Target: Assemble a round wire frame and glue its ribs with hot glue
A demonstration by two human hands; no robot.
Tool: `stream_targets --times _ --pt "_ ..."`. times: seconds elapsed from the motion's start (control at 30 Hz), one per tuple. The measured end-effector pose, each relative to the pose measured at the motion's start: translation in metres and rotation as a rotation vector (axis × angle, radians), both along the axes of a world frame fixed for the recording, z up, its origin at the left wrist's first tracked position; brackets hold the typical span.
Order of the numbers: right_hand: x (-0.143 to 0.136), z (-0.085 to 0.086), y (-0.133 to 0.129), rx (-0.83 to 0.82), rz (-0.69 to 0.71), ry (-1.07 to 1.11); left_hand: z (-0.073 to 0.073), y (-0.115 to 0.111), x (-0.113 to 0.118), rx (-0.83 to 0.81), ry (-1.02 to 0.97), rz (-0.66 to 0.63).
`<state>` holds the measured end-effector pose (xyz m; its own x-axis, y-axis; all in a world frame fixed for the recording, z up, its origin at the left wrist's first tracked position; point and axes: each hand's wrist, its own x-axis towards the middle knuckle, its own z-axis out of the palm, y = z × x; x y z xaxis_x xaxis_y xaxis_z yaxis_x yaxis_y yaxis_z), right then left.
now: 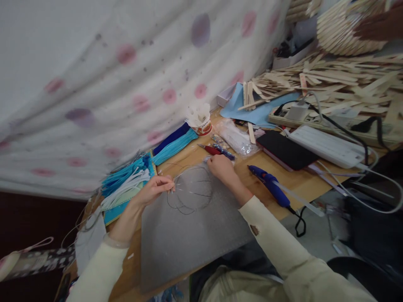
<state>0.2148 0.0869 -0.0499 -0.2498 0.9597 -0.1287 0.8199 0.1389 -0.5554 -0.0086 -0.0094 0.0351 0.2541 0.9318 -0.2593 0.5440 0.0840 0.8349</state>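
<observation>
My left hand (pixel 157 187) is closed in a pinch at the left side of a thin, looped wire (pixel 211 189). The loops look like a round frame and rest over a grey mat (pixel 189 243). Curled fingers make up my right hand (pixel 222 167), low at the mat's far edge. Its fingertips meet a small pale, clear thing there, too blurred to name. Just beyond that hand lie red-handled pliers (pixel 209 149) and a dark, speckled tool handle (pixel 224 152). A blue glue gun (pixel 270 186) with a clear stick lies right of my right forearm.
Blue tassels (pixel 174 147) and white cords (pixel 126 188) lie at the left. A paper cup (pixel 201 121) stands at the back by the curtain. Phone (pixel 285 151), power strip (pixel 327 144), cables and wooden sticks (pixel 346 79) fill the right. Another person's hand (pixel 378 26) touches a stick-built piece.
</observation>
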Motion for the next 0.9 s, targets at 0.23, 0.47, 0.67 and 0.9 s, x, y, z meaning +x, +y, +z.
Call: stream_targets --times 0.23,0.47,0.67,0.9 --pt "-0.002 0.000 0.001 0.006 0.002 -0.016 -0.001 -0.004 -0.003 0.010 -0.008 -0.015" --pt "-0.003 -0.001 0.001 0.011 0.006 -0.028 -0.007 -0.008 -0.007 0.048 -0.048 -0.031" --pt "-0.003 -0.001 -0.001 0.035 0.013 -0.031 -0.004 -0.004 -0.007 0.028 -0.066 -0.033" --pt "-0.003 -0.001 -0.002 0.048 0.017 -0.037 0.009 0.012 0.002 -0.020 -0.036 -0.033"
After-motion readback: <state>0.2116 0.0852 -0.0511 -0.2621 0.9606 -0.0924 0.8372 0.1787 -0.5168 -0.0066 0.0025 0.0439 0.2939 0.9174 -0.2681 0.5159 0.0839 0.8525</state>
